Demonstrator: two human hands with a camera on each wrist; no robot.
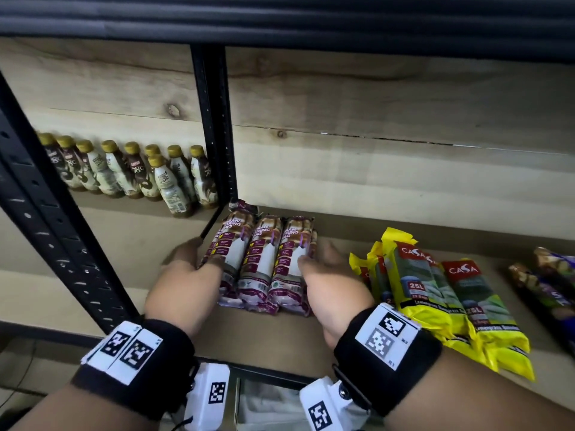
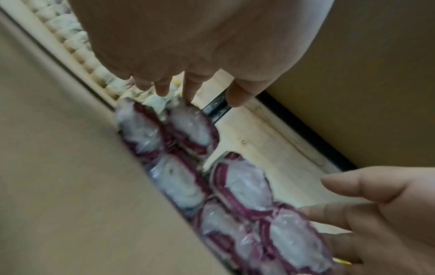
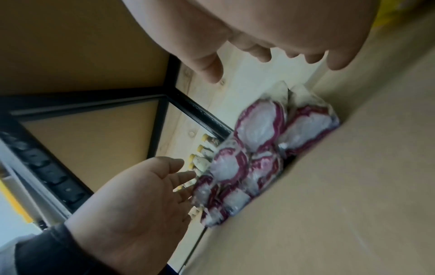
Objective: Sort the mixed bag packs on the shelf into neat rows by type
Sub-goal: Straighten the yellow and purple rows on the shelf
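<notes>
— Where are the purple packs [image 1: 261, 262] now?

— On the shelf [image 1: 280, 331], at its left end, just right of the black post [image 1: 214, 126]. They lie side by side, two layers deep judging by the wrist views, long axes running front to back.

— And the hands?

— One on each flank. The left hand [image 1: 183, 275] is against the left side of the stack, the right hand [image 1: 329, 281] against the right side. Fingers on both are straight or only loosely bent — nothing is gripped, they bracket the stack like bookends. Whether the palms are actually pressing, I cannot tell; the right thumb [image 1: 306, 264] does seem to rest on the outer pack.

— So what does the next move turn on?

— The packs sit between the two palms, axes parallel to the hands. I'd guess a squeeze inward squares the row. Neither hand is nearer; both are level with the stack's middle.

— The rest?

— Yellow packs [image 1: 435, 293] fan out just to the right, not quite squared up yet, and darker packs [image 1: 547, 284] lie at the far right, still loose. Bottles [image 1: 130, 169] stand in the next bay.
</notes>
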